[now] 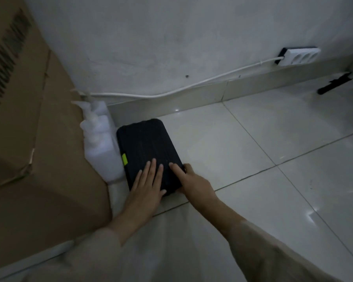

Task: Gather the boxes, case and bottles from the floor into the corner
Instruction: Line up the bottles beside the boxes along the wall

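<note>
left hand [148, 181]: flat, fingers straight, palm down | right hand [189, 180]: forefinger extended, thumb curled | forearms converging

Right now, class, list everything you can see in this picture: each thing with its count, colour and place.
case: one, black with green tab, on floor beside bottles
bottles: two, white, between box and case
cardboard box: one, brown, left
power strip: one, white, on wall, right
cable: one, white, along wall
dark object: one, black, far right by skirting
left hand: flat on case
right hand: at case's right edge
</note>
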{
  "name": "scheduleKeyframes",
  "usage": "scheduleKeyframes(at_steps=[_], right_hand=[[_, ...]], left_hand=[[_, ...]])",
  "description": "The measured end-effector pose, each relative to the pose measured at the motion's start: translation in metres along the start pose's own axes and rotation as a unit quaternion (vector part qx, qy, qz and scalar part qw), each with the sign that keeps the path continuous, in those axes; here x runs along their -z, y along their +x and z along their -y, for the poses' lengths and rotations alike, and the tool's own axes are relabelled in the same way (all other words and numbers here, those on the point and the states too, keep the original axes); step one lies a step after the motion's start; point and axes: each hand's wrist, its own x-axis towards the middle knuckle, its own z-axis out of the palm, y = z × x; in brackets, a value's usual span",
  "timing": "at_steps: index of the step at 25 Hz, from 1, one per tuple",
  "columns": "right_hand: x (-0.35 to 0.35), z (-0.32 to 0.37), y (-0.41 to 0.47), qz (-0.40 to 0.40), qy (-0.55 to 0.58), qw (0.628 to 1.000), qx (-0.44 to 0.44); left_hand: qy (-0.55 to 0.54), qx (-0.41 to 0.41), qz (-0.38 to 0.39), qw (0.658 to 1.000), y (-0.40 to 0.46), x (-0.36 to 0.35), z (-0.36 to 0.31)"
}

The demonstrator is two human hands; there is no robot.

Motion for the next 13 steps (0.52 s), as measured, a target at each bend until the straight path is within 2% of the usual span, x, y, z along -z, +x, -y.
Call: scheduleKeyframes(at_steps=[1,4,6,10,13], right_hand=[[0.001,0.006,0.013,-0.01,-0.014,1.0,-0.009],[0.003,0.017,0.039,-0.025,-0.035,0.998,-0.04],[0.006,0.017,0.047,-0.018,-0.04,0.998,-0.054],[0.023,0.009,0.046,0.061,0.026,0.996,-0.055],[0.056,0.004,0.039,0.089,0.056,0.994,-0.039]], left_hand=[[0.011,0.022,0.003,1.0,0.013,0.005,0.007],[-0.005,0.092,0.073,0.993,0.04,0.016,0.012],[0.005,0.098,0.066,0.993,0.046,0.019,0.012],[0.011,0.108,0.102,0.989,0.049,0.023,0.009],[-0.066,0.132,0.137,0.98,0.056,0.055,0.004]])
